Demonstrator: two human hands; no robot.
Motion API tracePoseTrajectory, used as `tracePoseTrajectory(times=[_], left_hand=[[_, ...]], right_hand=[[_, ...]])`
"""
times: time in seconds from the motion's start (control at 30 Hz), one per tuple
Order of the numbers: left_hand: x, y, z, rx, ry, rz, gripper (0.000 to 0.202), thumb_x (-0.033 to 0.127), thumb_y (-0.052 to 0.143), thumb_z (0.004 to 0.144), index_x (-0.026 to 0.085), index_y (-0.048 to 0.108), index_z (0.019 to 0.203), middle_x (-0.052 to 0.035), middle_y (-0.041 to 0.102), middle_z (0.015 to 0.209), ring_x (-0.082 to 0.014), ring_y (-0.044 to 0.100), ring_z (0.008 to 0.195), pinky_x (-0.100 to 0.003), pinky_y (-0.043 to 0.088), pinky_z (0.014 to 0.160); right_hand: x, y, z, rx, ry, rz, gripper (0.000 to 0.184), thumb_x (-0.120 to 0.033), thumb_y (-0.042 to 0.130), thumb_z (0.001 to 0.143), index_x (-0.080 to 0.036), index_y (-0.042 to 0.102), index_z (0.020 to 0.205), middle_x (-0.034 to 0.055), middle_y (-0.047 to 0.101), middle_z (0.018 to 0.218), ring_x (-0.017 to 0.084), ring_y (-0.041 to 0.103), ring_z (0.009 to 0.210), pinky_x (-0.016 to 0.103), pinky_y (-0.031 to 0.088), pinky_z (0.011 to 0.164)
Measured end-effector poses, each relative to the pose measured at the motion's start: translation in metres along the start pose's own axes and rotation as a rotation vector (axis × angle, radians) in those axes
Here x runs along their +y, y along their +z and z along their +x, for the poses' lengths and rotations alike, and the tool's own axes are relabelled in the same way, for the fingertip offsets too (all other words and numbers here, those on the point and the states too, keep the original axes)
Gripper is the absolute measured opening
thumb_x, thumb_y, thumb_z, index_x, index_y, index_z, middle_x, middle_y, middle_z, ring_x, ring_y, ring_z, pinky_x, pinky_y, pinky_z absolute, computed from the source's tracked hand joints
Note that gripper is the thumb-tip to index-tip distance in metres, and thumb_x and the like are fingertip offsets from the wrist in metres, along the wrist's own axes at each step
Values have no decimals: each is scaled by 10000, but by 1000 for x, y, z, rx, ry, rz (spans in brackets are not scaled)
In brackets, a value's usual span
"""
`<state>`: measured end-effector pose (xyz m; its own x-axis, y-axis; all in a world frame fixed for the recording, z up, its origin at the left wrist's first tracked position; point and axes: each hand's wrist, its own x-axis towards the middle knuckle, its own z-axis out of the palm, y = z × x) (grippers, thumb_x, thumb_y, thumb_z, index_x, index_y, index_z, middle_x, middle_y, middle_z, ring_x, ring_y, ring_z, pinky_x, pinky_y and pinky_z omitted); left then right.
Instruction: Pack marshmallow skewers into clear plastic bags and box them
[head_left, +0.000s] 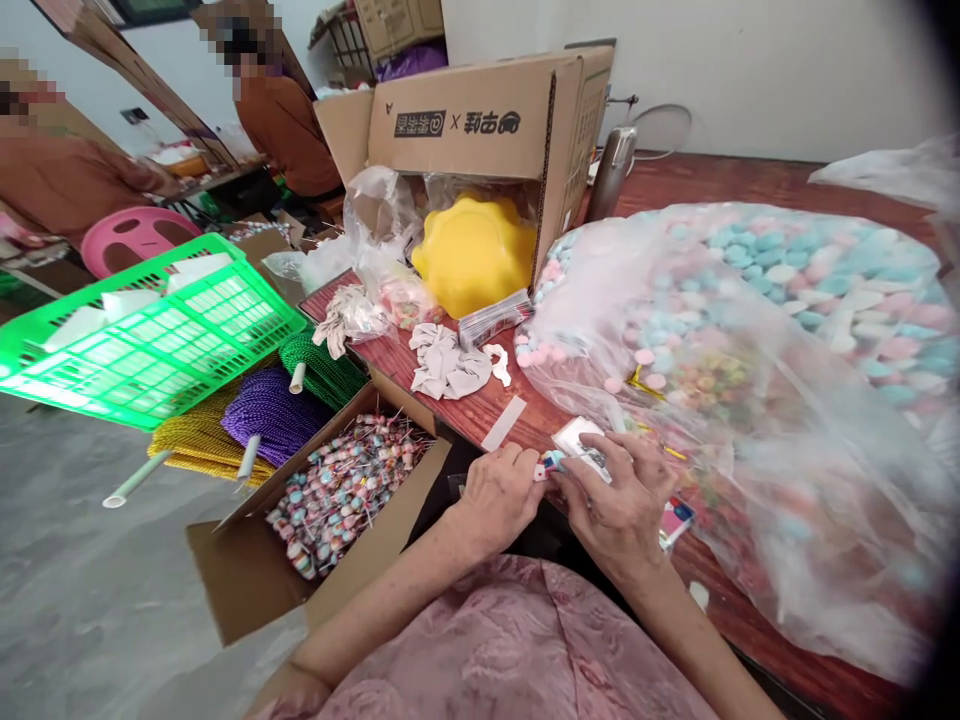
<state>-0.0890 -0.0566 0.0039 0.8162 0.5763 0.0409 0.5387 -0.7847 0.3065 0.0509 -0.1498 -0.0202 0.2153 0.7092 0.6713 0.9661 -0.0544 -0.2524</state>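
Observation:
At the front edge of the table, my left hand is closed, its fingertips pinching a small piece with blue, white and red colouring. My right hand pinches the same piece from the other side with thumb and forefinger. What kind of thing it is cannot be made out, as fingers cover much of it. Just behind the right fingers lies a white packet or stack, partly hidden. A pale strip rests on the wood nearby. Beside my right wrist is a small coloured print packet.
A large clear bag of pastel sweets covers the table's right side. Left and below stands an open carton of small lollipops. Farther off are a green basket, twisted-tie bundles, a yellow tub and two seated people.

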Motion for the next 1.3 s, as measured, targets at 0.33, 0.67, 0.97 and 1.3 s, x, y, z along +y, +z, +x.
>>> tracePoseTrajectory(times=[0.33,0.67,0.97,1.3], left_hand=[[3,13,-2,82,41,45,181,256,463,934,157,601,1000,-77,637,914,-218,613,858,-337,501,770],[-19,-23,6,-415,64,-981,321,460,577,882,144,604,935,16,556,774,-104,502,692,-230,414,657],[-11,2,-1,-401,-79,-1228,369,494,647,812,176,459,812,68,422,663,-62,392,549,-202,343,522],[-6,0,-6,-162,36,-584,146,327,542,912,186,514,942,-1,603,827,-145,554,731,-266,411,676]], right_hand=[[-4,7,3,-61,99,307,108,-160,558,875,-221,621,813,66,618,1171,275,502,1141,493,362,934],[-5,-6,9,-75,-64,282,119,-94,511,866,-212,528,861,97,530,1279,328,410,1264,574,334,996],[-11,-15,-2,-54,-11,439,159,-80,494,862,-227,535,907,92,513,1211,317,425,1240,568,366,998],[0,-36,11,-256,-129,254,319,-141,557,896,-245,562,1198,111,531,1344,331,432,1274,585,329,1028]])
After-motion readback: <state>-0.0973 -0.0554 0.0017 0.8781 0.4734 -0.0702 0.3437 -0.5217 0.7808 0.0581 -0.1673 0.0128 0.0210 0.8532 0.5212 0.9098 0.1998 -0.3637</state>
